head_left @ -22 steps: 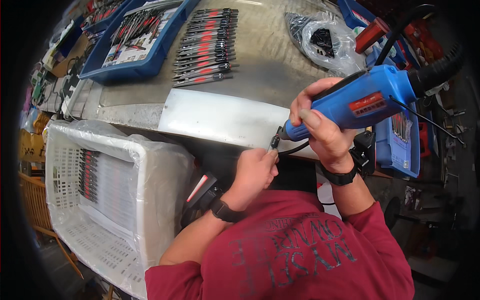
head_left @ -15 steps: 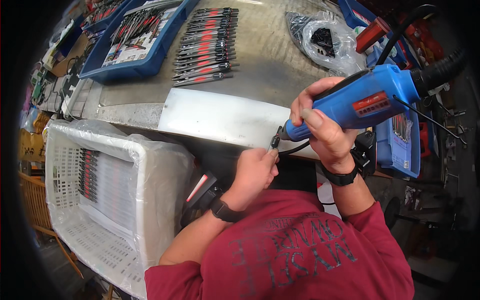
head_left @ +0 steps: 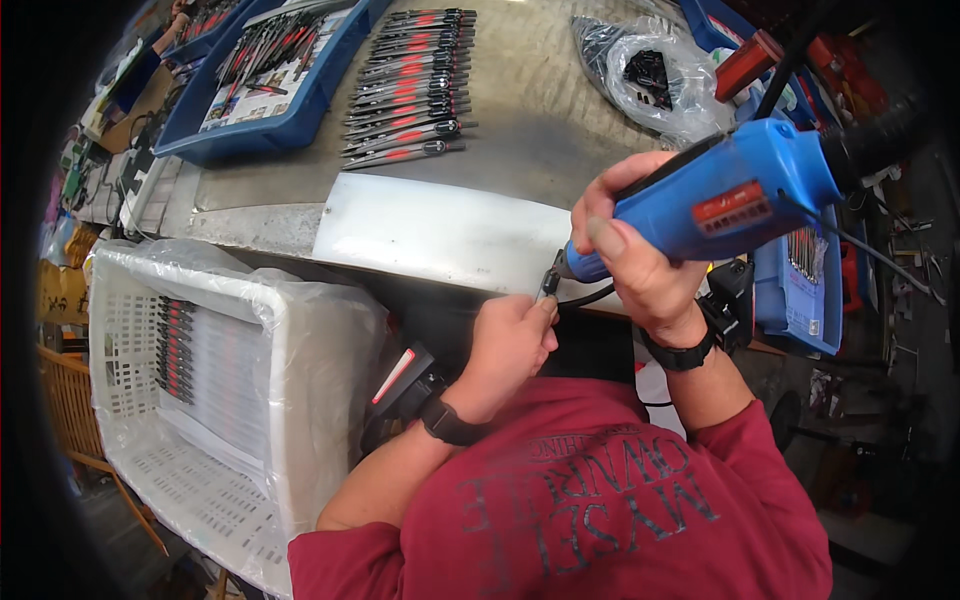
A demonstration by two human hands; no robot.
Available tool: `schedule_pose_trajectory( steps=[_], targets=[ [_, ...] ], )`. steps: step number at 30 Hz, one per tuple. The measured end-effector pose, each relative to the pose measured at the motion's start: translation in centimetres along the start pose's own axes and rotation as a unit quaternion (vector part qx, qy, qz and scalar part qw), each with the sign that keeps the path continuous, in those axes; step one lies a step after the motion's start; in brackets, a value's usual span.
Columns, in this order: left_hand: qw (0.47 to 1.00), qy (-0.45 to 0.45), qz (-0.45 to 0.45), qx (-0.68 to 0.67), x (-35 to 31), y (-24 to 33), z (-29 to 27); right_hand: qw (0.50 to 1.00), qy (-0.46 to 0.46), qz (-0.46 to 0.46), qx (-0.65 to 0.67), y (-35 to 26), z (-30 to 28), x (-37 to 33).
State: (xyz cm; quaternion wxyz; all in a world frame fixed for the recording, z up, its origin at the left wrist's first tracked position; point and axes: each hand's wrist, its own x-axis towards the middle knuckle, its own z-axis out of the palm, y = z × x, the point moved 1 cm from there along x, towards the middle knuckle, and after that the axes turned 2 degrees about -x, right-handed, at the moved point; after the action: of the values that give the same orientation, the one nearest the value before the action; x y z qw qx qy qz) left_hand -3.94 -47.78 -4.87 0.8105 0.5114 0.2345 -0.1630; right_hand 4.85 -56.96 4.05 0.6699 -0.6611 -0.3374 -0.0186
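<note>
My left hand (head_left: 513, 338) is closed, thumb and fingers pinching a slim pen-like piece (head_left: 550, 281) whose dark end sticks up. Most of that piece is hidden in the fingers. My right hand (head_left: 645, 250) wraps round the front of a blue power tool (head_left: 740, 190), with a red label on its side and a black cable at the back. The narrow dark nose of the tool meets or nearly touches the top of the piece; I cannot tell which. Both hands are over the near edge of a white board (head_left: 440, 230).
Rows of grey-and-red pen-like pieces (head_left: 410, 95) lie on the metal table, beside a blue tray (head_left: 225, 140) of more. A plastic-lined white crate (head_left: 285, 400) stands at left. At right are a clear bag (head_left: 690, 100) of black parts and another blue tray (head_left: 795, 310).
The blue tool and my right hand have shifted slightly left, and the tool's back end has tipped a little. My left hand stays nearly still.
</note>
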Motion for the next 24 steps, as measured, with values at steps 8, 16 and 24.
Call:
schedule_pose_trajectory(
  steps=[8,16,24],
  targets=[
    [0.999,0.024,0.035,0.008,0.2,-0.5,-0.2,0.998,-0.043,0.027,-0.043,0.0,1.1,0.8],
    [1.000,0.015,0.003,0.004,0.0,-0.2,0.0,0.999,-0.032,0.021,-0.038,0.2,1.6,0.8],
    [0.998,0.005,0.004,0.059,-0.6,1.1,-0.1,0.988,0.124,0.047,0.076,-0.7,-1.6,-0.6]
  ],
)
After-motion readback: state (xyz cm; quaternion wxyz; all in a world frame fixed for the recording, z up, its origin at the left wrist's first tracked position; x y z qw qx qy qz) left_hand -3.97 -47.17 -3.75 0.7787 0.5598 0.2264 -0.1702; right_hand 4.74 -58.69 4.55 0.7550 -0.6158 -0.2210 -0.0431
